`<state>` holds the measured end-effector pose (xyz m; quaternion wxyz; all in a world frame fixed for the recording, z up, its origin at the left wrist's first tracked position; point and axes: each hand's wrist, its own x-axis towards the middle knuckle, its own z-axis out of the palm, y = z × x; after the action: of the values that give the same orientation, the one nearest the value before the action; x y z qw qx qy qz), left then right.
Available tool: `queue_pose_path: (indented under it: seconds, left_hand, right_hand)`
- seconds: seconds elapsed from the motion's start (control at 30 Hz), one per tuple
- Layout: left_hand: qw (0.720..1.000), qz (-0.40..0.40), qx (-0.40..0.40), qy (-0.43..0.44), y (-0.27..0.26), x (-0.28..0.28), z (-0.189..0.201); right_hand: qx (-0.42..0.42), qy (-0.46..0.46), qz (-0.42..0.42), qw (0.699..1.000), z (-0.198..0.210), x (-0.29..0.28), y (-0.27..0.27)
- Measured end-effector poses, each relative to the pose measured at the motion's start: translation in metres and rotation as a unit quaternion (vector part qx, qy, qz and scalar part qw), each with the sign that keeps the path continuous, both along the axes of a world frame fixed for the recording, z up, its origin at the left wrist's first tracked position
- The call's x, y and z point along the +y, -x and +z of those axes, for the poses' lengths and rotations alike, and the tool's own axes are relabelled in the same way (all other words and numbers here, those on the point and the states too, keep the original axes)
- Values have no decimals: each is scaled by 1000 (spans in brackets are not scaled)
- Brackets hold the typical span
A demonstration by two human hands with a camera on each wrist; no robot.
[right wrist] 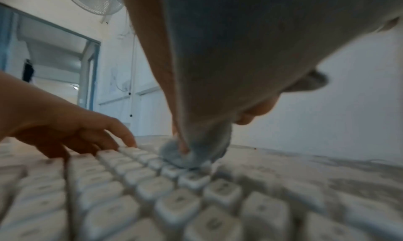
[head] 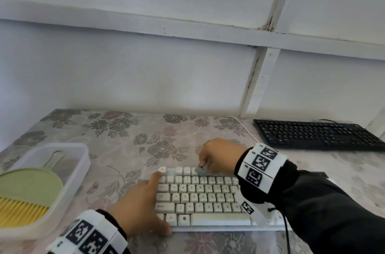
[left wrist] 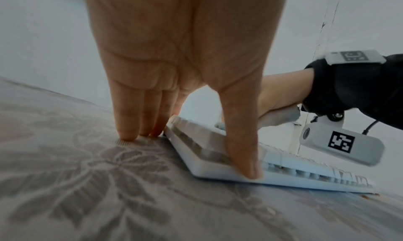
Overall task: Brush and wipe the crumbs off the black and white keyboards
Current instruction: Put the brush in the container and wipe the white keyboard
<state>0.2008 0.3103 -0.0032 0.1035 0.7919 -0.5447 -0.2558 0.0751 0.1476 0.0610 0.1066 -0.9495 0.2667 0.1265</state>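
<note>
white keyboard [head: 205,197] lies on the flowered tablecloth [head: 129,141] right in front of you, its long edge facing you. your right hand [head: 220,154] is bunched around a grey cloth [head: 201,169], fingers curled on it, and the cloth's tip presses on the top row of keys, a little right of the left corner. in the right wrist view the cloth [right wrist: 191,151] sits squashed against those keys. your left hand [head: 139,205] steadies the keyboard's left end: the thumb [left wrist: 244,151] lies straight over the near corner, and the straight fingers [left wrist: 128,120] touch the tablecloth just beside the far left corner. black keyboard [head: 318,135] rests far to your right, well apart from both hands. at your left, a clear tub [head: 79,168] holds a green dustpan [head: 29,185] and a yellow-bristled brush [head: 18,210].
</note>
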Motion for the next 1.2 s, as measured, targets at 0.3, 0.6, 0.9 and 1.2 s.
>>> queue_pose_path:
  seconds: [0.3,0.6,0.9,1.2]
  left_hand:
    - [1000,6,8,2,-2,-1,-2]
    - [1000,7,21,-9,-3,1,-1]
    - [1000,14,20,-11,-3,0,-4]
    - [1000,10,22,-4,0,1,1]
  right_hand:
    - [-29,-26,75,996,-13,30,-63]
    - [20,93,112,989,-25,25,-80]
    - [-46,-31,53,997,-4,22,-38]
    - [-38,3,-24,999,-6,-9,20]
